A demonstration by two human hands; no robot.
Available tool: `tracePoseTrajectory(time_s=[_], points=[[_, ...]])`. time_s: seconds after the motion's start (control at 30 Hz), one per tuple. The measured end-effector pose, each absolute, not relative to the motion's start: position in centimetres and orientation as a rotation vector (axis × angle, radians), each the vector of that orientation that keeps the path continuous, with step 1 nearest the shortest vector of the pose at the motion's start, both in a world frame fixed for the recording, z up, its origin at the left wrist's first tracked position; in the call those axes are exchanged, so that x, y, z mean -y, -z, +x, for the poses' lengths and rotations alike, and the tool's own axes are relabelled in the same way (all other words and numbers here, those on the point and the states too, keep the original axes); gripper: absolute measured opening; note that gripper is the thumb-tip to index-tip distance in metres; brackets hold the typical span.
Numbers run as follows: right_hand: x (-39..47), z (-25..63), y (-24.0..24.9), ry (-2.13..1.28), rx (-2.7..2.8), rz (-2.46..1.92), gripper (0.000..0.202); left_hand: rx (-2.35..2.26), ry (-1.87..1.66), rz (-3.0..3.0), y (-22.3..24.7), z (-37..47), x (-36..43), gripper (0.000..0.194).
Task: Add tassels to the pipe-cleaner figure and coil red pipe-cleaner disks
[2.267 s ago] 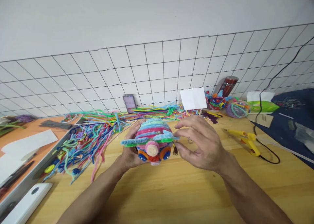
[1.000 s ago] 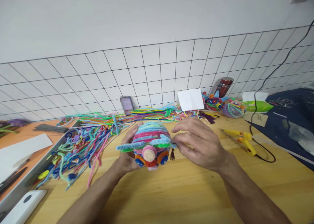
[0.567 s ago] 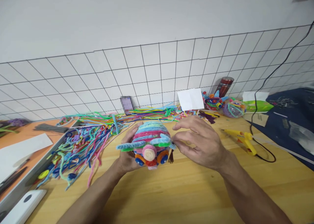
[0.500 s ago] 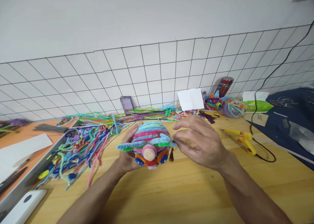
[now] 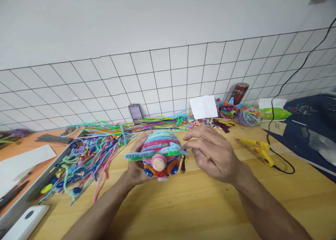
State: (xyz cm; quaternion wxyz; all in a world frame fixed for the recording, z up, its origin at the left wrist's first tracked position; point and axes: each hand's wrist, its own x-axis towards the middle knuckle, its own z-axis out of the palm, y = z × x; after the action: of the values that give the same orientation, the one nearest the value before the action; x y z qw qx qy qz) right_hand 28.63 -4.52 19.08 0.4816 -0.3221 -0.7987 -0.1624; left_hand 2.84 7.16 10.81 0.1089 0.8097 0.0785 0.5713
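A rounded pipe-cleaner animal point(image 5: 161, 142) is held up over the table in my left hand point(image 5: 137, 163), whose fingers wrap its left side and are partly hidden behind it. It has blue, yellow and crimson stripes, a pale round nose, orange-ringed blue eyes and fuzzy blue-and-green strips sticking out sideways. A small dark brown tassel point(image 5: 183, 165) dangles from its right strip. Just right of that strip, my right hand point(image 5: 214, 152) hovers with fingers bent and apart, holding nothing visible.
Loose pipe cleaners point(image 5: 91, 159) heap on the left beside a grey-edged tray. A yellow glue gun point(image 5: 258, 149) with a black cord lies at right. Behind stand a white card point(image 5: 203, 107), another decorated craft figure point(image 5: 228, 108), a clear decorated ball point(image 5: 250, 116) and a red flask point(image 5: 240, 92).
My right hand has drawn slightly away from the strip's end, its thumb lifting off. The pipe-cleaner animal stays in my left hand, almost unmoved.
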Motion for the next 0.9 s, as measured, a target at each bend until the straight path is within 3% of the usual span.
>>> tracePoseTrajectory(time_s=[0.23, 0.5, 0.9], points=[[4.8, 28.7, -19.0, 0.281, 1.943, -0.769, 0.026, -0.337, -1.621, 2.33, -10.5, 2.7, -7.0, 0.101], [4.2, 28.0, -18.6, 0.444, 1.909, -0.847, 0.015, -0.369, -1.658, 2.288, -9.9, 2.6, -7.3, 0.106], [4.1, 27.9, -18.1, 0.532, 1.87, -0.833, 0.018, -0.327, -1.617, 2.357, -10.1, 2.5, -7.3, 0.111]])
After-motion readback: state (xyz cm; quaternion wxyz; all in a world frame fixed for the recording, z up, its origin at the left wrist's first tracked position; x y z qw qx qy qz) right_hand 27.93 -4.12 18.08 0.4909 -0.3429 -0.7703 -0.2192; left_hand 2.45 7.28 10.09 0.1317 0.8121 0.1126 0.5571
